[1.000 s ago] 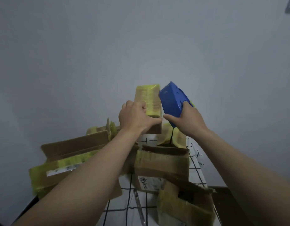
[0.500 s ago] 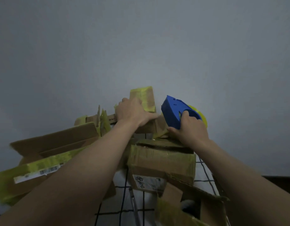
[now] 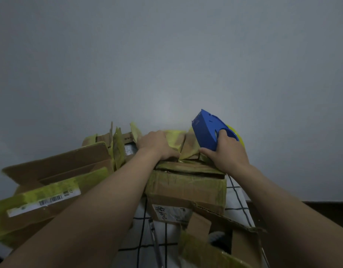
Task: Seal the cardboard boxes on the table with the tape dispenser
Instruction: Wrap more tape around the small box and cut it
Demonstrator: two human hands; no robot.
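Note:
A small cardboard box [image 3: 188, 145] patched with yellow tape lies at the back of the table, its flaps folded down. My left hand [image 3: 157, 145] presses flat on its left flap. My right hand [image 3: 227, 151] grips the blue tape dispenser [image 3: 208, 130], whose yellow tape roll [image 3: 237, 135] shows behind my fingers; the dispenser's lower edge sits against the box's right flap. A second taped box [image 3: 186, 187] stands just in front of that one, under my wrists.
A large open box [image 3: 50, 182] with a barcode label lies at the left. Another open box [image 3: 220, 242] sits at the near right. A pen [image 3: 156, 242] lies on the checked tablecloth [image 3: 236, 202]. A grey wall rises right behind the boxes.
My left hand has pushed the raised box flap down flat. The dispenser in my right hand has come down to the box's right flap.

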